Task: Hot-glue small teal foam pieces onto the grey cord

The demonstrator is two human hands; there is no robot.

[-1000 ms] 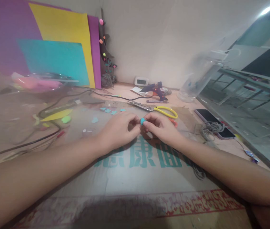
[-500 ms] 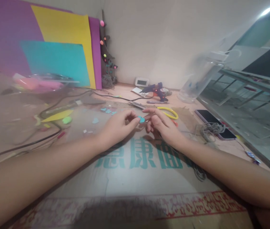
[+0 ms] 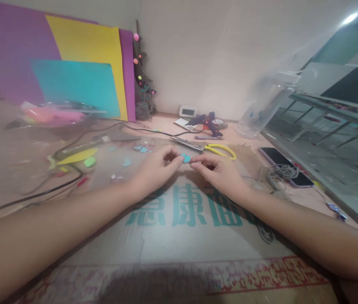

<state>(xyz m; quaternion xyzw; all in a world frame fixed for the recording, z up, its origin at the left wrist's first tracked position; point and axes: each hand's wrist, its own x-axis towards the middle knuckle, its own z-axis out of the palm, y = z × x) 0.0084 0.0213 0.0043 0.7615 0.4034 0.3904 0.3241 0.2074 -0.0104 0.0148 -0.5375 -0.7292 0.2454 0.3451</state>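
A small turquoise piece (image 3: 185, 158) is pinched between the thumb and forefinger of my left hand (image 3: 162, 166), above the middle of the printed sheet (image 3: 166, 245). My right hand (image 3: 213, 171) is just to the right of the piece, thumb and forefinger close together; whatever lies between those fingertips is too small to make out. Yellow-handled scissors (image 3: 219, 151) lie behind my right hand. More turquoise cutouts (image 3: 141, 149) rest on the sheet behind my left hand, and a pale blue one (image 3: 127, 162) sits to its left.
Behind are a glue gun (image 3: 208, 124), a small white clock (image 3: 188, 111) and a clear jug (image 3: 256, 109). A phone (image 3: 283, 164) with a coiled cable lies at right. A black cord (image 3: 33, 195), yellow leaf shape (image 3: 79, 156) and bowl (image 3: 58, 115) are at left.
My right hand's fingers have drawn together into a pinch near the turquoise piece, uncovering more of the scissors. The turquoise piece has turned slightly in my left hand. The view has shifted a little.
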